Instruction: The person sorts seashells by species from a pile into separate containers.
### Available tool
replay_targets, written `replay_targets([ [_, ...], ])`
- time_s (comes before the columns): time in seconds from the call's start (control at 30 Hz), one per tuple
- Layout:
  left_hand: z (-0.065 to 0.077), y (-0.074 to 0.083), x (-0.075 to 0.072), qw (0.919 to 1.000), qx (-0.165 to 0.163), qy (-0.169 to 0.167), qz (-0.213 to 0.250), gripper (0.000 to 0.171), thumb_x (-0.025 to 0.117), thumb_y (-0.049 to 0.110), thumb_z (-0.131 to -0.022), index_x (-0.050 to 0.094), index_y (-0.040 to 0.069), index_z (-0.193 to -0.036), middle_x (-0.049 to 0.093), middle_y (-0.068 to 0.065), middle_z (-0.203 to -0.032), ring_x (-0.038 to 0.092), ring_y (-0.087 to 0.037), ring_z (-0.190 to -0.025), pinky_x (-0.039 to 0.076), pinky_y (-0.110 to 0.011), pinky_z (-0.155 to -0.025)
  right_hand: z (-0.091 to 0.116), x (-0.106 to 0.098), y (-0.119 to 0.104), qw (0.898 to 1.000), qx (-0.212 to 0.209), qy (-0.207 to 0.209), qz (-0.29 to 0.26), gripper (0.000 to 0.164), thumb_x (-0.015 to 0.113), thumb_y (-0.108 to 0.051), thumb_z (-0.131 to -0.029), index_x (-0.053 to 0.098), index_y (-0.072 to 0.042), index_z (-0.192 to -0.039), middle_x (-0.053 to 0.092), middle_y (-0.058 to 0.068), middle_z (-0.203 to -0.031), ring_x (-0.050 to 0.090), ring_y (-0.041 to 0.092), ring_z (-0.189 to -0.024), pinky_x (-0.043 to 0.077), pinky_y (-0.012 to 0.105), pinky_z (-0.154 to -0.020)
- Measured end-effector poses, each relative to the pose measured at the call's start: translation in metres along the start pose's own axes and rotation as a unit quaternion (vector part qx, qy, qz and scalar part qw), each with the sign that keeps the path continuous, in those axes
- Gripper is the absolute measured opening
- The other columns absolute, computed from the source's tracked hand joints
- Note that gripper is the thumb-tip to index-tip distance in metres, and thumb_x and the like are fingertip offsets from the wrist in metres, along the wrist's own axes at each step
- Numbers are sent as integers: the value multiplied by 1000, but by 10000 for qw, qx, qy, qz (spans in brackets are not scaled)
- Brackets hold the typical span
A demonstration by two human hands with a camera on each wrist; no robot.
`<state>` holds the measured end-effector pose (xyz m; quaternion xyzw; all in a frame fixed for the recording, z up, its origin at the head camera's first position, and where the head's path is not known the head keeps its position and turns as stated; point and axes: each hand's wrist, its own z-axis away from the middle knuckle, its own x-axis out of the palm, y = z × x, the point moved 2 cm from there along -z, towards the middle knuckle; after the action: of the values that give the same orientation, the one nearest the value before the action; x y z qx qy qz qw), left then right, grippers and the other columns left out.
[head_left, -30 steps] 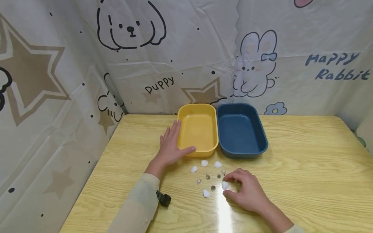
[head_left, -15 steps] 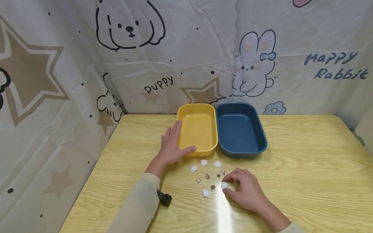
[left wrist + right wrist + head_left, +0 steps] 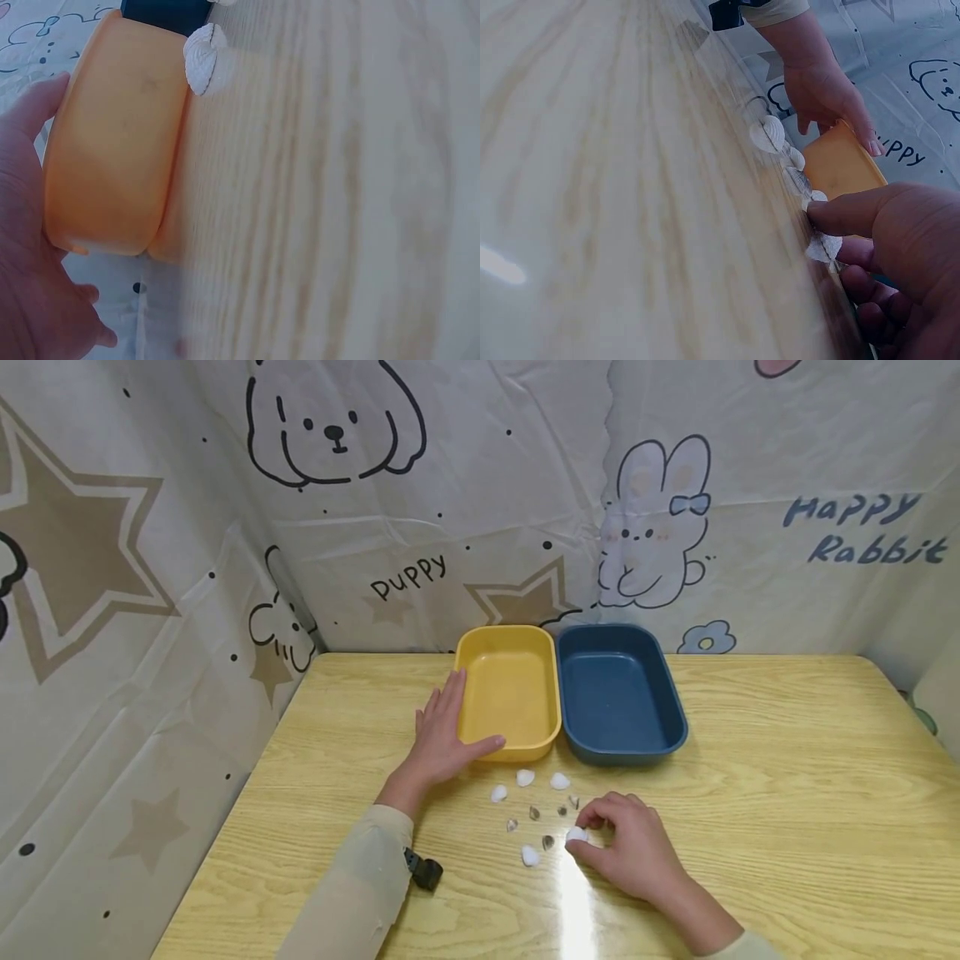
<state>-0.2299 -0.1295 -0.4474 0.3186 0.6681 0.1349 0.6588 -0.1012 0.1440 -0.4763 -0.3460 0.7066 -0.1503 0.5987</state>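
My right hand pinches a white seashell between thumb and forefinger, low at the table surface. In the right wrist view the same ribbed shell shows by the fingertips, partly covered by the thumb. My left hand rests against the yellow bin, its straight fingers along the left side and the thumb over the front rim. Several other white shells, among them one near the front, lie on the table. Between them are several small, darker grey-brown shells, such as one beside the held shell.
A dark blue bin stands right against the yellow one; nothing lies in either. Both are near the back edge of the wooden table. A patterned cloth hangs behind and along the left. A small black device sits on my left wrist.
My right thumb and forefinger have closed from around the white shell onto it, and the shell has shifted slightly left and away from me. My left hand stays at the yellow bin.
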Motion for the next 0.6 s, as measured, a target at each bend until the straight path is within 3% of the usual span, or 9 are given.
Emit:
replay_targets([
  [0.37,-1,-1,1,10000,-58,-43,24,118,68,70,-80,-8,30,-161,-3,3,-167,1,-37,-150,1,-66,-112,1,-5,3,9978,-581,-200,-249,27,86,-17,-74,76,-33,-93,58,-22,-84,49,7,-78,38,33,-70],
  [0.6,0,-1,3,9999,-50,16,109,119,71,68,-79,-5,28,-161,-2,2,-167,2,-37,-150,0,-65,-112,-1,-4,5,9995,-245,-143,-170,27,91,-25,-69,68,-31,-82,56,-19,-81,49,7,-77,42,32,-71],
])
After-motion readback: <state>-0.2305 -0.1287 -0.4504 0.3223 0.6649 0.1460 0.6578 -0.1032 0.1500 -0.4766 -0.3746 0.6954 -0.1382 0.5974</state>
